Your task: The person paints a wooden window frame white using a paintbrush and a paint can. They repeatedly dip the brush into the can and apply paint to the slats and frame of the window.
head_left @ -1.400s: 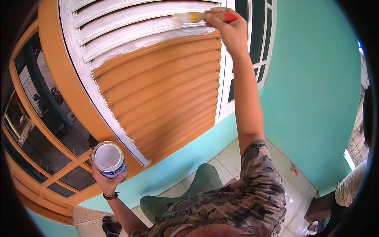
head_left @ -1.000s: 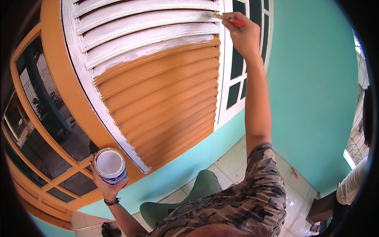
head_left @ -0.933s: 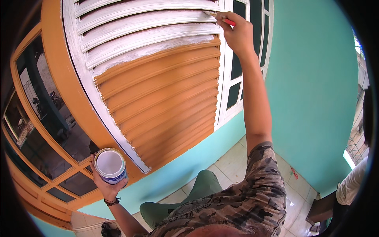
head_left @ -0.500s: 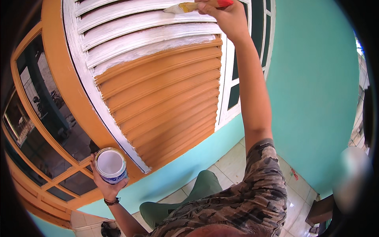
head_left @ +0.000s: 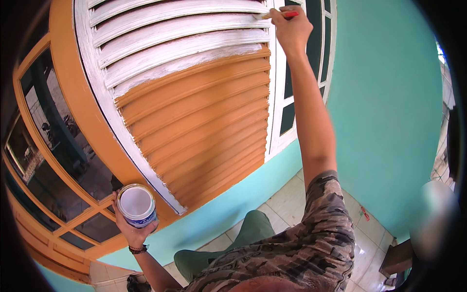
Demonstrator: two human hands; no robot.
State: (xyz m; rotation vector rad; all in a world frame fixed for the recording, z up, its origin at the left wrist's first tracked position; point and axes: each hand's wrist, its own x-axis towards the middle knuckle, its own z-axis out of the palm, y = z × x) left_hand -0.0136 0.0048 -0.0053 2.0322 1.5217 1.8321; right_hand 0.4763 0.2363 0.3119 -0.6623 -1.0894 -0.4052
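Note:
My right hand [head_left: 295, 30] is closed round a paintbrush [head_left: 290, 14] with a red handle end. Its bristles touch a white slat near the right end of the louvred shutter [head_left: 194, 117]. The upper slats wear white paint, while the lower ones are orange, with a ragged white edge between. Low on the left, my left hand [head_left: 134, 230] grips an open paint can [head_left: 144, 221] with a blue-and-white label. White paint [head_left: 136, 202] shows inside it.
An orange door frame with glass panes [head_left: 73, 141] stands left of the shutter. To the right are a white-framed window [head_left: 287, 119] and a green wall [head_left: 384, 112]. Pale floor tiles [head_left: 287, 199] lie below, with a dark brown wooden piece [head_left: 396, 258] at lower right.
My right hand has carried the paintbrush rightward along the slats to their right end. My left hand holds the paint can in nearly the same place.

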